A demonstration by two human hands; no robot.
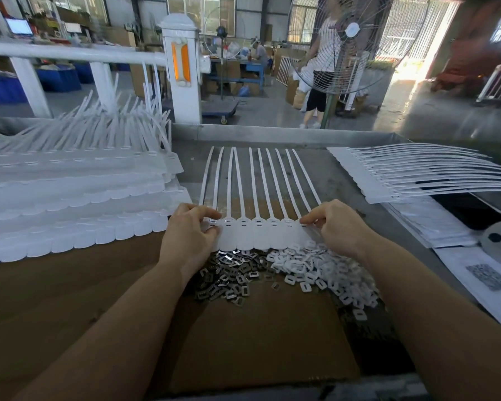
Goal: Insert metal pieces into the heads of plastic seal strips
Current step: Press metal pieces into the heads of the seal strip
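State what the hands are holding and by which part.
Both hands hold one joined sheet of plastic seal strips by its head end: the left hand pinches the left edge, the right hand the right edge.

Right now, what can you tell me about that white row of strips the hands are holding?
The row of white plastic seal strips lies flat on the bench, heads joined side by side, thin tails fanning away. Each head shows a small slot. The left hand and right hand pinch its two ends. Its near edge overlaps the metal pieces.
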